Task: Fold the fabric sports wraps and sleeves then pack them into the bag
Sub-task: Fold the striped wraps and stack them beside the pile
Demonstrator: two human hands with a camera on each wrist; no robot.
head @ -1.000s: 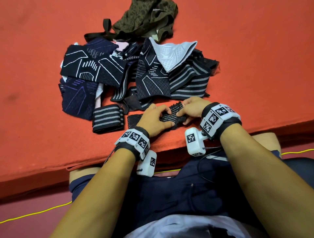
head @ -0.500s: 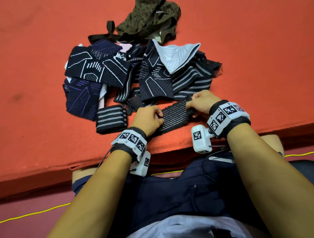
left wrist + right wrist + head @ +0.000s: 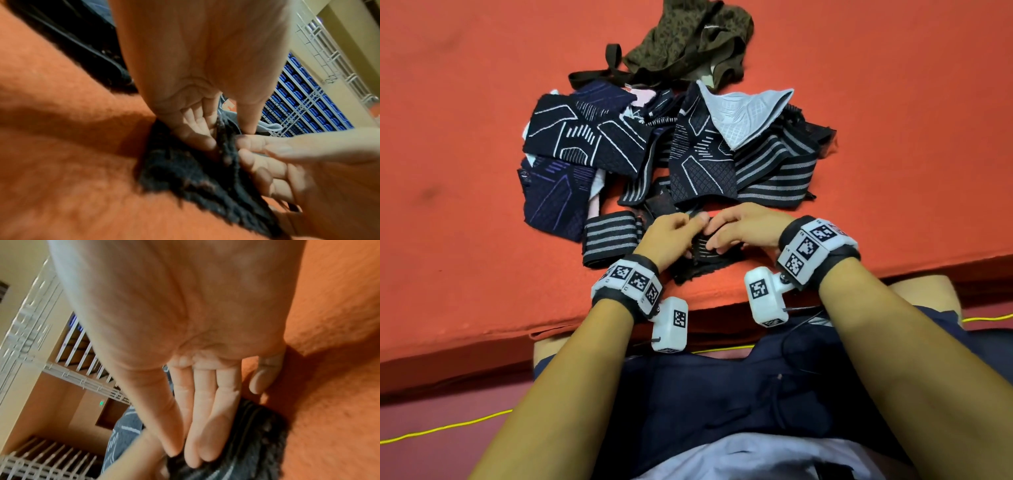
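A black ribbed wrap [image 3: 705,265] lies on the red mat [image 3: 482,274] near its front edge, doubled over under both hands. My left hand [image 3: 674,233] pinches its folded edge between thumb and curled fingers [image 3: 197,139]. Meeting it from the right, my right hand [image 3: 739,229] holds the wrap's other end with thumb and nearly straight fingers [image 3: 207,434] laid on the dark fabric [image 3: 259,426]. The fuzzy lower end of the wrap [image 3: 195,178] sticks out towards me. An olive patterned bag [image 3: 688,37] lies slumped at the far side.
A folded striped wrap [image 3: 609,240] sits just left of my left hand. Behind the hands is a loose pile of dark patterned sleeves [image 3: 585,144], striped bands [image 3: 774,178] and a pale grey sleeve [image 3: 743,113]. The mat's front edge [image 3: 551,329] drops off towards my lap.
The wrap was stretched out between my hands half a second ago. My right hand has since carried its end leftward to meet my left hand, doubling the wrap over.
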